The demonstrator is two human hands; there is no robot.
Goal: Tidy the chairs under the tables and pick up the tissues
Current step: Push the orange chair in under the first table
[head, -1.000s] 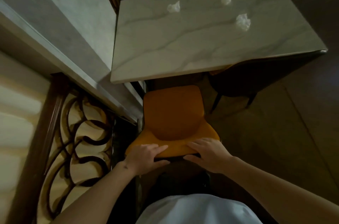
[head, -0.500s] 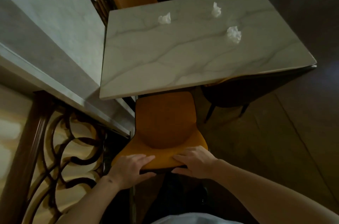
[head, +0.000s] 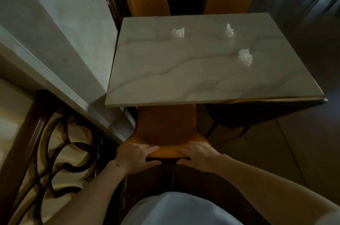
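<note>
both hands (head: 136, 156) (head: 197, 155) grip the orange padded chair's backrest (head: 165, 152), fingers curled over it.
chair-tucking step; next, push it under the marble desk (head: 184, 77).

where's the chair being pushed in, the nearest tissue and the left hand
orange chair (head: 166, 125), head view, middle of the backrest
nearest tissue (head: 245, 57), head view, centre of the crumpled wad
left hand (head: 135, 157), head view, back of the hand

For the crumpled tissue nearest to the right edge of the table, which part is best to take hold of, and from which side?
Probably from straight above. The tissue is a loose crumpled ball lying free on the flat marble table, apart from the other two tissues, so the fingers can close around its raised middle from the top. Both the left hand and the right hand currently grip the orange chair backrest.
</note>
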